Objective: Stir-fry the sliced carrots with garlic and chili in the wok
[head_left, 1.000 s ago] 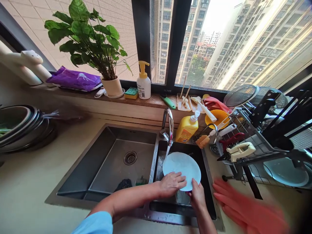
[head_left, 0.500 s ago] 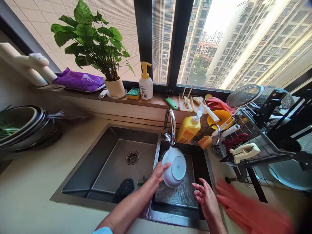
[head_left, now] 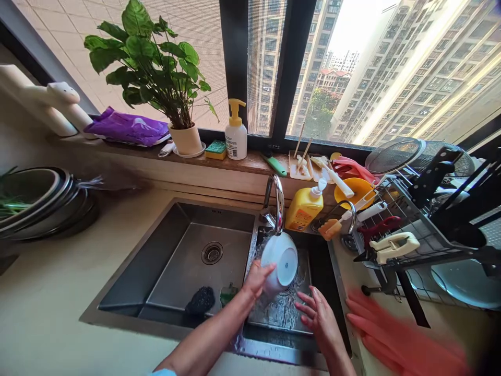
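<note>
A white bowl is tilted under the chrome faucet, its base facing up and to the right. My left hand grips the bowl's left side, thumb on the outer wall. Water runs over the bowl and splashes into the right sink basin. Over that basin's right part, my right hand hovers beside the bowl without touching it, fingers spread and nothing in them.
Left basin holds a dark scrubber and a green scouring pad. Behind the faucet's right stands a yellow soap bottle. Pink rubber gloves and a crowded dish rack occupy the right counter.
The bowl has tipped further to the side in my left hand, with more water splashing around it. My right hand has shifted slightly left, towards the bowl.
</note>
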Demonstrator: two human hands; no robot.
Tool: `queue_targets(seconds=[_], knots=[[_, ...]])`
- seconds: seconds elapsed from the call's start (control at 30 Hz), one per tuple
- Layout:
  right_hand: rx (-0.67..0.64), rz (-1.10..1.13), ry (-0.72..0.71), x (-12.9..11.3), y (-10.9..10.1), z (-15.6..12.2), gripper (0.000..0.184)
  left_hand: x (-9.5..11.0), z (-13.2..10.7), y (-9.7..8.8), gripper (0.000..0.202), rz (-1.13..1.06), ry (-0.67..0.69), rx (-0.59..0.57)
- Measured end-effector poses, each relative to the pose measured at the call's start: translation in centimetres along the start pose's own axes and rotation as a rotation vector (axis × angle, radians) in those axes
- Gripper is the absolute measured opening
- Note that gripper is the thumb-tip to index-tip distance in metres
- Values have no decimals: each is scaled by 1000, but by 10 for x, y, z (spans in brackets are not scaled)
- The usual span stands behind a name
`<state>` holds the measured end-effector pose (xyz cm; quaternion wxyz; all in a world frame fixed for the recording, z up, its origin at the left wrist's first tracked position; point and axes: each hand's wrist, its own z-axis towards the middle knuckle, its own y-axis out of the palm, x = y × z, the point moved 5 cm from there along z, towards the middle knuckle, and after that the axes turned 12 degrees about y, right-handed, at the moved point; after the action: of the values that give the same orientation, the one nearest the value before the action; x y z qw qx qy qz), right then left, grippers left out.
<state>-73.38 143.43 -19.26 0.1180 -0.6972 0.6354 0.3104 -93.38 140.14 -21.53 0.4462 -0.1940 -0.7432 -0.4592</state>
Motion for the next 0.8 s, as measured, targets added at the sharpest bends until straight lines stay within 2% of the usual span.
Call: queue_targets(seconds=[0.07, 0.1, 0.13, 0.2, 0.27, 0.33, 0.4, 0.47, 0.57, 0.73, 0.8], knots=[[-77, 22, 25, -9, 13, 4, 71, -2, -14, 11, 28, 72, 17, -85], [-106, 28, 41, -13, 18, 6, 69, -3, -20, 18, 22, 145, 52, -166], [-122, 25, 60, -17, 20, 9, 66, -4, -26, 25, 17, 258, 115, -280], [-101, 13, 91, -20, 18, 16, 61, -5, -39, 42, 14, 615, 318, -582], [-36, 46, 79, -19, 8, 23, 56, -8, -50, 53, 24, 1021, 552, -864], [-1, 130, 33, -13, -3, 30, 54, -9, -55, 58, 32, 1263, 711, -1050], [-17, 195, -8, -7, -7, 35, 52, -5, -56, 59, 49, 1336, 785, -1202], [-64, 221, -10, -1, -3, 39, 50, 1, -52, 58, 70, 1333, 775, -1312], [-120, 239, 5, 4, 10, 41, 53, 10, -36, 57, 74, 1362, 713, -1338], [-161, 221, 6, 8, 32, 41, 64, 20, 2, 56, 87, 1499, 687, -1082], [-170, 214, -8, 8, 36, 42, 64, 20, 4, 58, 85, 1484, 666, -1060]])
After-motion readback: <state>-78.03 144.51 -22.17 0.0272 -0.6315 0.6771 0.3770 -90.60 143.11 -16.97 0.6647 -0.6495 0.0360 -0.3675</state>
